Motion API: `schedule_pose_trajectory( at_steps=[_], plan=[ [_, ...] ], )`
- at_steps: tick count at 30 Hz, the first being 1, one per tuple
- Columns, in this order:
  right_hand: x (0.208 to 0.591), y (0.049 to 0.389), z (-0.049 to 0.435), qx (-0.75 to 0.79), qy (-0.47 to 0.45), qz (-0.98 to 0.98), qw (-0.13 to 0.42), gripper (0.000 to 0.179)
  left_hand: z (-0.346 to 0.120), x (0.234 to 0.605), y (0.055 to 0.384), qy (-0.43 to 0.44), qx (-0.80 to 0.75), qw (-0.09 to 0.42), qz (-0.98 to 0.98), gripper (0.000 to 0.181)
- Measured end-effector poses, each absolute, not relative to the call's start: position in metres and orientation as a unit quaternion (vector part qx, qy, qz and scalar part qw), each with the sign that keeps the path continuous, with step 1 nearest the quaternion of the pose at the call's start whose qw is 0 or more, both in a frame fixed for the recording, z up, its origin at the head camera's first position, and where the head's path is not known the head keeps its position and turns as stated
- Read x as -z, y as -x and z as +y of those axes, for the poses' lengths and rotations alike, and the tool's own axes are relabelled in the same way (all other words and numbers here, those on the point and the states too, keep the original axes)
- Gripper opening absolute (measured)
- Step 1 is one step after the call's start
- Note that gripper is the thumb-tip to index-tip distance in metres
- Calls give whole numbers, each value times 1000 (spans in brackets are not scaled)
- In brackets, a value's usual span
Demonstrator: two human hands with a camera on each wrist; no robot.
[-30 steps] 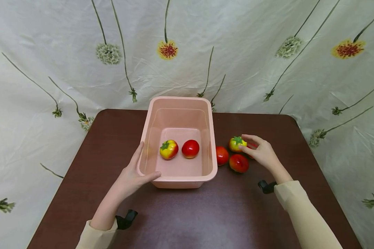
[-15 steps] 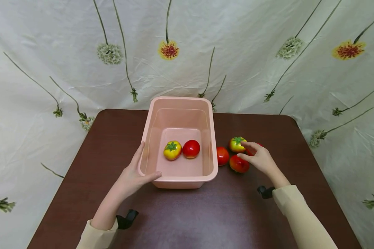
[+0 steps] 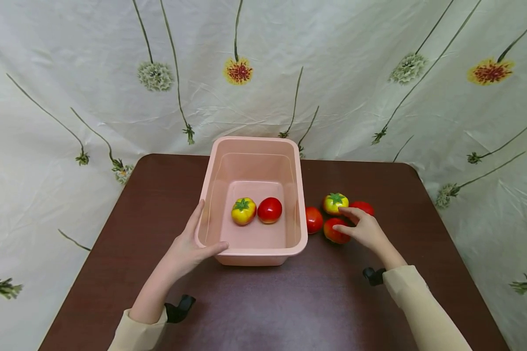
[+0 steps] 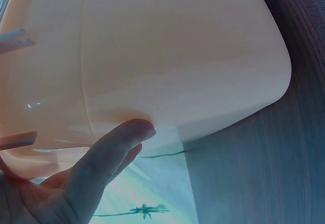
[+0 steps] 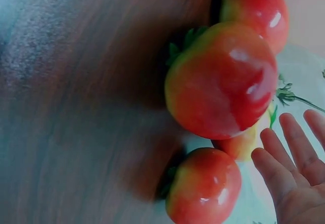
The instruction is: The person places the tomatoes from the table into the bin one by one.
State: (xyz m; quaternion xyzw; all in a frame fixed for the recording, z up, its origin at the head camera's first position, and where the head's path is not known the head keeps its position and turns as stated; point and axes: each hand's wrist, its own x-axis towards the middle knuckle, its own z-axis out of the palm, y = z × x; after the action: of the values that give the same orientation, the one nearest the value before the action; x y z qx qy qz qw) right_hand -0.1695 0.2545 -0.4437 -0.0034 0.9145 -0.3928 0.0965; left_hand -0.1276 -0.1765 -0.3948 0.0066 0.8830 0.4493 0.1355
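Observation:
My left hand point(image 3: 186, 251) holds a pink plastic bin point(image 3: 263, 252) at its near left corner, thumb along the near rim and fingers at the left side. Inside the bin lie a yellow-red tomato point(image 3: 243, 212) with a green calyx and a red tomato point(image 3: 270, 210). Right of the bin, my right hand point(image 3: 365, 233) hovers around a red tomato point(image 3: 335, 231), thumb and forefinger spread on either side of it. In the right wrist view this tomato point(image 5: 221, 82) shows large, and the hand point(image 5: 297, 183) has its fingers extended beside it.
Close by on the brown table point(image 3: 263, 307) sit a red tomato point(image 3: 314, 220) against the bin, a yellow tomato point(image 3: 335, 203) behind, and another red tomato point(image 3: 362, 207) beyond the right hand. A flowered white cloth point(image 3: 347, 87) hangs behind the table.
My right hand has moved back from the yellow tomato toward the near red one. The yellow-red tomato in the bin has rolled right, beside the red one. My left hand stays put.

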Motion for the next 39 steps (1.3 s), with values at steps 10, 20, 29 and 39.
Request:
schedule_pose_trajectory(
  at_steps=[10,20,29,39],
  plan=[
    [452,167,256,380,14,921,80,64,-176,395,127,-5,-448,137,883,115],
    [460,166,256,354,11,931,86,64,-176,395,128,-2,-449,139,883,116],
    [466,166,255,347,14,934,82,68,-176,394,128,-2,-448,140,883,115],
    [472,166,251,345,14,935,85,71,-175,394,128,1,-448,143,883,116]
  ],
)
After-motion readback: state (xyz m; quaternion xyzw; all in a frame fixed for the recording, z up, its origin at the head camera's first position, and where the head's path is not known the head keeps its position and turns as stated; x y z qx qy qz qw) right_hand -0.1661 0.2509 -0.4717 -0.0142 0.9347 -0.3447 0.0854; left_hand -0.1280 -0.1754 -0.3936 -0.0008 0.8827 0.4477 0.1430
